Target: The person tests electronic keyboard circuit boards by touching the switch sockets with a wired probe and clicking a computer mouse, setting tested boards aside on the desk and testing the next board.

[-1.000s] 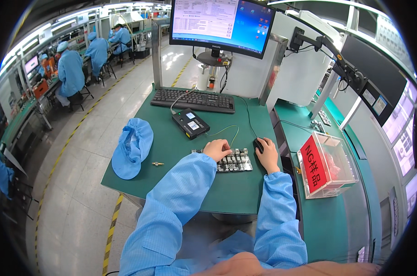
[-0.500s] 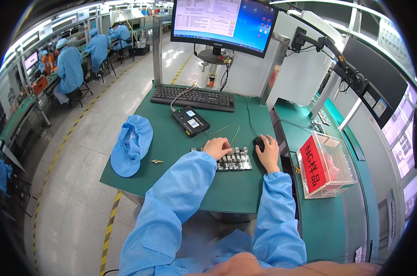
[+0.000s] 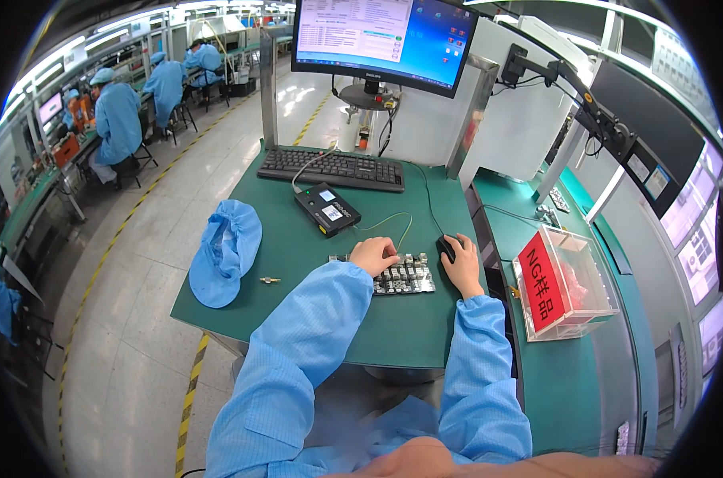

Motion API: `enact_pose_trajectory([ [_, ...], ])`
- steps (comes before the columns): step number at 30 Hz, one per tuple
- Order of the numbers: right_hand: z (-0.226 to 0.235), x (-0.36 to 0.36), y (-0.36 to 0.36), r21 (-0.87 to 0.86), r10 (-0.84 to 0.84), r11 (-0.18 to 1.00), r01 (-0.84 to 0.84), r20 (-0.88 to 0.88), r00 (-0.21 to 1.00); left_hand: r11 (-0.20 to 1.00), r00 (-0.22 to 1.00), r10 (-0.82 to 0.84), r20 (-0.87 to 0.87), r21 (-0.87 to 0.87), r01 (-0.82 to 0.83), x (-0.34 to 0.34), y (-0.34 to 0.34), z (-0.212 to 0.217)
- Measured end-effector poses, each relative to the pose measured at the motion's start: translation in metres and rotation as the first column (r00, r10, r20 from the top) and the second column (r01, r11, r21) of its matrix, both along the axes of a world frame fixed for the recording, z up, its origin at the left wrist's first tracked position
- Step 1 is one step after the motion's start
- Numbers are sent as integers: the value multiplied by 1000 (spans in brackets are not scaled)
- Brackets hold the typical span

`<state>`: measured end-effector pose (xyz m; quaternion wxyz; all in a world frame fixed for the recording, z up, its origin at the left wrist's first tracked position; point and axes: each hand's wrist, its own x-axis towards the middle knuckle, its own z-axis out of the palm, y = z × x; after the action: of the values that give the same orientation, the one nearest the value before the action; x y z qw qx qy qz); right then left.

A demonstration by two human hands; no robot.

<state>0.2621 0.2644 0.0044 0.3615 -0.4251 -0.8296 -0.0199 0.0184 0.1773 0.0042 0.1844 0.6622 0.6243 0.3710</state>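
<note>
My left hand rests on the left part of a panel of small circuit boards bearing rows of silvery metal parts. Its fingers are curled together, and whatever they may hold is hidden beneath them. A thin yellow-green wire runs from a black box-shaped device toward this hand. To the right of the panel, my right hand lies over a black computer mouse, fingers wrapped on it.
Behind the device lie a black keyboard and a lit monitor. A blue cloth cap and a small brass-coloured connector sit at left. A clear box with a red label stands on the right bench. Several people in blue work far left.
Both hands keep their places on the panel and the mouse. The whole view has shifted slightly, and one of the small round marks on the monitor now looks green.
</note>
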Motion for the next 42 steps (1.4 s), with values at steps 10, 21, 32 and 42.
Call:
enact_pose_trajectory([
  [10,0,0,0,-8,0,1000,0,-3,1000,1000,1000,13,-28,10,-13,1,-1,2],
  [21,2,0,-1,-44,-2,999,2,9,1000,1000,1000,8,-26,-21,-9,1,-1,2],
  [32,0,-1,1,-1,10,1000,-10,-11,1000,999,1000,-8,2,-35,8,-1,-3,6],
  [42,-1,0,2,-12,18,1000,-18,-3,1000,1000,1000,6,-29,-12,-6,1,-3,4],
])
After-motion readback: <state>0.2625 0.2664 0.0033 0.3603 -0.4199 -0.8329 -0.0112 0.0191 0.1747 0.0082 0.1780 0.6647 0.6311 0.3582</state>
